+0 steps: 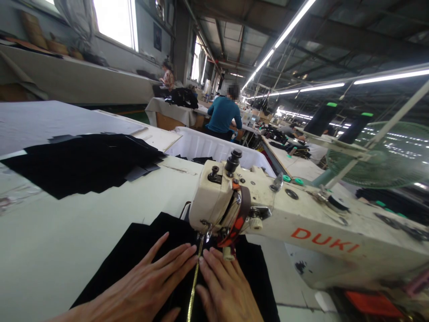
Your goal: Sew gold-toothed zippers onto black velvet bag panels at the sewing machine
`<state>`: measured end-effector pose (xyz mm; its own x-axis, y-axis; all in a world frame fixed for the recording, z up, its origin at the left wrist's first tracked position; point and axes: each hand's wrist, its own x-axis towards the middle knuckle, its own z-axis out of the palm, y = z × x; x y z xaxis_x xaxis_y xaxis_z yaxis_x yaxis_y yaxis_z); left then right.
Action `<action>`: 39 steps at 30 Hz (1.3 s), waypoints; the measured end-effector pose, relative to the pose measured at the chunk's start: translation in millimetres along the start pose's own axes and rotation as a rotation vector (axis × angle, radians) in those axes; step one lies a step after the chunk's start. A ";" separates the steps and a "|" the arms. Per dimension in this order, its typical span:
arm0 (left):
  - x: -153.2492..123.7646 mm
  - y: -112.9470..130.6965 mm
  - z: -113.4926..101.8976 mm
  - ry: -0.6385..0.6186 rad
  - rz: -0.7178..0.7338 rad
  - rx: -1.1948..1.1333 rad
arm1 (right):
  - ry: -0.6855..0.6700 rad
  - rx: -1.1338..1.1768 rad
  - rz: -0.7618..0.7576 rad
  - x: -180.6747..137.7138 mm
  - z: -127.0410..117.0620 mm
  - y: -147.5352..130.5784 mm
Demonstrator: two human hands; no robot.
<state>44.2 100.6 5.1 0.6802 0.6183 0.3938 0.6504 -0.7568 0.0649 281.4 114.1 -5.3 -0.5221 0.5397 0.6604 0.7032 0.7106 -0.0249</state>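
My left hand (147, 281) lies flat on a piece of black fabric (134, 250), fingers stretched toward the needle of a white sewing machine (268, 214) marked DUKI. My right hand (226, 288) rests flat on the same fabric just right of a thin gold strip (194, 281) that runs between the two hands toward the presser foot. Both hands press the cloth down on the pale table (67, 237). Neither hand grips anything.
A stack of cut black fabric pieces (87, 161) lies on the table at the left. A white bin (214, 147) stands behind the machine. A green fan (385, 156) sits at the right. A person in a teal shirt (223, 114) works at a farther table.
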 end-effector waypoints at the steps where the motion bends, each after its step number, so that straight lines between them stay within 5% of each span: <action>1: 0.4 0.3 -0.4 0.006 0.003 0.012 | 0.000 -0.002 -0.001 0.0 0.0 0.3; 12: -6.1 -2.3 -0.5 -0.131 -0.071 -0.115 | 0.007 0.005 -0.003 5.3 -6.4 -2.5; 19: 8.0 -1.6 -10.9 -0.092 -0.038 -0.102 | -0.021 0.005 0.043 4.3 -4.8 -0.8; 39: 17.5 -5.4 -15.0 -0.183 -0.084 -0.195 | -0.255 0.013 0.012 3.4 -6.5 11.4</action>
<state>47.4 112.3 25.4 0.6883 0.6949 0.2084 0.6415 -0.7171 0.2725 290.8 121.1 1.5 -0.6196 0.6433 0.4497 0.7048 0.7082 -0.0420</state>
